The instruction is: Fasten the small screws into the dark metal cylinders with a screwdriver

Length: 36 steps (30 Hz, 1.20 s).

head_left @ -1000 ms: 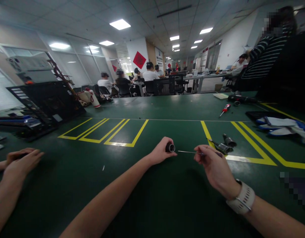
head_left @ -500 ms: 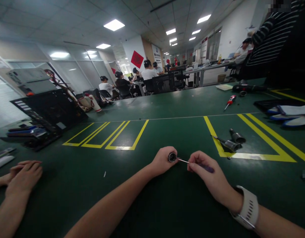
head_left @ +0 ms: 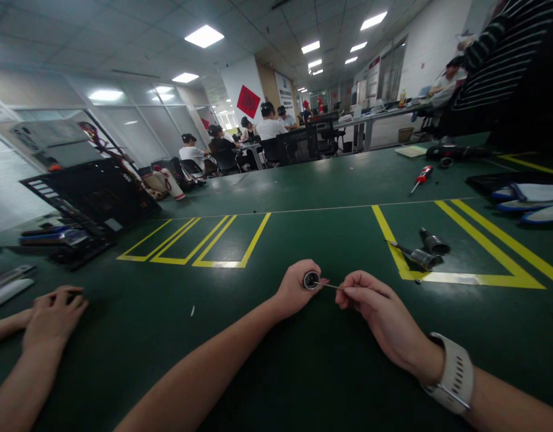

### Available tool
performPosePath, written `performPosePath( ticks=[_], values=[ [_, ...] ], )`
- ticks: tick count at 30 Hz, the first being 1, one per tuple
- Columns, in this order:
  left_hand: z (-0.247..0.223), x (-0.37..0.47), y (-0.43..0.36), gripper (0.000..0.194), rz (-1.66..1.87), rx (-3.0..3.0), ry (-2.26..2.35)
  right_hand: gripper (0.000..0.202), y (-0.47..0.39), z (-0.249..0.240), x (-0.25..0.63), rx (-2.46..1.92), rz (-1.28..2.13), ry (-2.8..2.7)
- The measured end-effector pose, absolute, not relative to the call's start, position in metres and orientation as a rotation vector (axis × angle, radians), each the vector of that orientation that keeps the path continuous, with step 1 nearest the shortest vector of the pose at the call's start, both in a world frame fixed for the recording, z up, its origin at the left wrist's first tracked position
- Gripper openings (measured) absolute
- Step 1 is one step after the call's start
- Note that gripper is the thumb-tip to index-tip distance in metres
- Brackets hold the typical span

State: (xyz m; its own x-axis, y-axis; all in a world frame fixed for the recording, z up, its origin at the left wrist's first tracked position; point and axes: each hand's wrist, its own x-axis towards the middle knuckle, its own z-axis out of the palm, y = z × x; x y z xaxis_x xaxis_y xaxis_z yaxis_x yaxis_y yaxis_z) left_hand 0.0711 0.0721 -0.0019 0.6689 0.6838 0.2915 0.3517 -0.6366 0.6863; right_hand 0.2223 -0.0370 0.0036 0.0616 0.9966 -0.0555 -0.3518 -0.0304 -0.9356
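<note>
My left hand [head_left: 294,293] is wrapped around a small dark cylindrical part [head_left: 310,280]. Its round open end, with a silvery rim, faces me. In my right hand [head_left: 378,309], closed in a pinch, is a thin screwdriver [head_left: 328,285]; its metal shaft points left and its tip is at the cylinder's mouth. How deep the tip sits I cannot tell. My palm and fingers hide the screwdriver's handle. To the right, two metal-and-black cylindrical parts, one with a thin shaft [head_left: 420,258] and one shorter [head_left: 435,242], lie by the yellow tape.
Another person's hands [head_left: 56,315] rest on the green table [head_left: 213,372] at left. Toward the back right lie a red-handled screwdriver [head_left: 423,177], a dark power tool [head_left: 456,151] and blue-white gloves [head_left: 540,195]. A black panel-like object [head_left: 96,195] stands at left.
The screwdriver's tip has moved from beside the cylinder to its mouth. My right hand has turned, hiding the purple handle. The other person's hands have shifted slightly right.
</note>
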Motion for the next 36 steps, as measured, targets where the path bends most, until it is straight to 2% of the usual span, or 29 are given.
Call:
performPosePath(
  ticks=[20, 36],
  values=[
    [-0.002, 0.071, 0.072, 0.019, 0.630, 2.498, 0.736, 0.007, -0.032, 0.001, 0.229, -0.900, 1.455, -0.700],
    [-0.007, 0.070, 0.077, 0.015, 0.599, 2.545, 0.752, 0.009, -0.035, 0.000, 0.229, -0.959, 1.410, -0.695]
  ],
)
